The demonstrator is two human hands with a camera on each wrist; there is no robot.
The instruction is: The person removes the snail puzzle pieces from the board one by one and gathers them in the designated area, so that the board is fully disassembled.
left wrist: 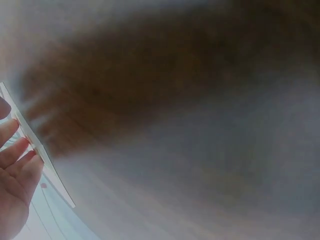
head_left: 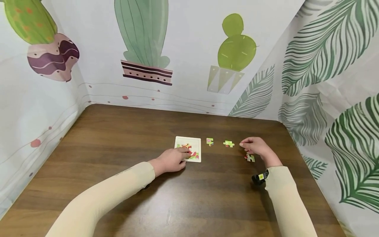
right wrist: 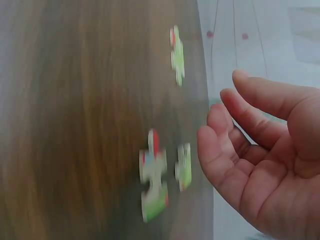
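A white-framed jigsaw board with a partly filled green and red picture lies mid-table. My left hand rests on it from the left, fingers stretched over the picture. In the left wrist view the left hand shows at the edge beside the board's rim. My right hand hovers at the right, fingers loosely bent. In the right wrist view nothing sits between its fingers. Close by lie a jigsaw piece with a red tip and a smaller green piece.
Between board and right hand lie a green jigsaw piece with a pink spot and a green and red one. The brown wooden table meets a wall covering printed with cacti and leaves at the back and sides.
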